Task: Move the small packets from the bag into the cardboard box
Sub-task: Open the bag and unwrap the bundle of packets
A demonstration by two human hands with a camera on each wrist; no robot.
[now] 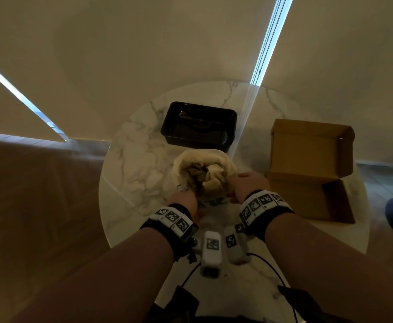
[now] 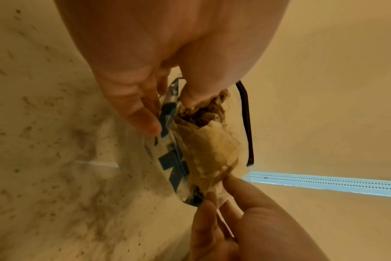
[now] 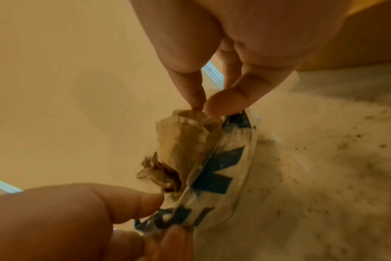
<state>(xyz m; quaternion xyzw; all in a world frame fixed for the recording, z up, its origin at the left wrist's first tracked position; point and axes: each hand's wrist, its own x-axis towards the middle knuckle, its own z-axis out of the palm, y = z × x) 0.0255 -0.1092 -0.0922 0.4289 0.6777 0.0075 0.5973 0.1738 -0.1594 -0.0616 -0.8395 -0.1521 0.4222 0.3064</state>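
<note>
A clear plastic bag (image 1: 192, 170) with blue print stands mid-table, its mouth facing up. Crumpled beige and brown small packets (image 2: 212, 150) fill it and show through the mouth (image 3: 181, 141). My left hand (image 1: 186, 199) pinches the bag's near-left rim between thumb and fingers (image 2: 170, 113). My right hand (image 1: 239, 185) pinches the rim on the opposite side (image 3: 201, 106), so the mouth is stretched between both hands. The open cardboard box (image 1: 312, 155) sits to the right of the bag, lid flap raised, and its inside looks bare.
A black plastic tray (image 1: 200, 127) lies just behind the bag. The round marble table (image 1: 130, 159) ends close on the left and near sides. Cream blinds hang behind the table. Black cables trail over the near edge.
</note>
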